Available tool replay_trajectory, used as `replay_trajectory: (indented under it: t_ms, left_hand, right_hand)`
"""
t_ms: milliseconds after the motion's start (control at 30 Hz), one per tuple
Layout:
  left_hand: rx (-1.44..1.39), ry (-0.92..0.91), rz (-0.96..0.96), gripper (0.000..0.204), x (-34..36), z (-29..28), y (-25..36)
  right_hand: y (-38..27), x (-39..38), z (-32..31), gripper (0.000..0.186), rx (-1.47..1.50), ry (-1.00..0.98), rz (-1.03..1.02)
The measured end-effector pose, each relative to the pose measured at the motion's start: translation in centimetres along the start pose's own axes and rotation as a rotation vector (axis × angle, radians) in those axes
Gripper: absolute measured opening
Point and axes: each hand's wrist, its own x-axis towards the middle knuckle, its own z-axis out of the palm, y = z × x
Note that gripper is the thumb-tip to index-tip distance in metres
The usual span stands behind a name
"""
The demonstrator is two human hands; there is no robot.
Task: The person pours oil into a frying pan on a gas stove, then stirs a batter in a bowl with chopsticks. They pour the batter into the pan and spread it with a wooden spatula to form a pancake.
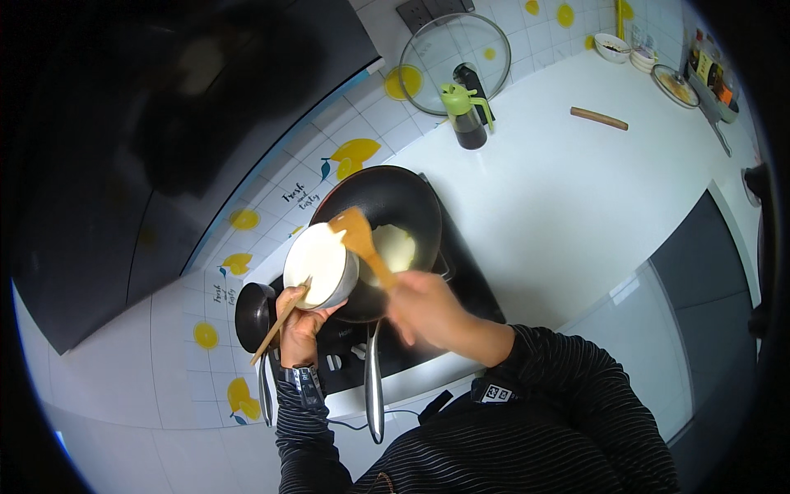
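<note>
My left hand (301, 327) is closed on a white bowl (346, 284), held tilted over the left side of a dark wok (411, 193). Pale, creamy batter (313, 259) fills much of the bowl. A pair of chopsticks (273, 331), or a single one, leans out over its near rim beside my thumb. In my right hand (432, 313), slightly blurred, is a wooden spatula (359, 235), whose blade is at the bowl's far right rim with some batter on it. Below, a pale patch of batter (395, 247) lies in the wok, partly covered by the spatula.
The wok sits on a black stove (473, 300), its metal handle (374, 391) toward me. A small black pan (254, 309) stands at the left. Behind are a green-topped oil bottle (470, 130) and an upright glass lid (436, 53). A brown stick (599, 118) lies on the white counter (543, 214).
</note>
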Motion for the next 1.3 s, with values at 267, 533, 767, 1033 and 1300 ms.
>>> replay_trajectory:
  t_ms: [267,533,767,1033,1300]
  left_hand:
    - [-0.014,0.005,0.024,0.073,-0.6,-0.1,-0.4]
    - [0.001,0.002,0.012,0.071,0.3,-0.4,-0.1]
    - [-0.006,0.016,0.03,0.071,0.1,0.1,-0.4]
    - [0.014,0.025,0.068,0.071,0.0,0.7,-0.3]
    - [0.059,0.055,0.055,0.07,-0.6,1.0,-0.3]
  right_hand:
    - [1.8,0.6,-0.7,0.017,0.107,0.124,0.091]
    - [2.2,0.2,-0.4,0.019,0.114,0.066,0.059]
    - [1.5,-0.6,-0.1,0.02,0.101,-0.043,-0.048]
    - [2.8,0.6,-0.4,0.018,0.21,0.033,0.134]
    - [0.8,0.6,-1.6,0.024,0.231,-0.033,-0.025]
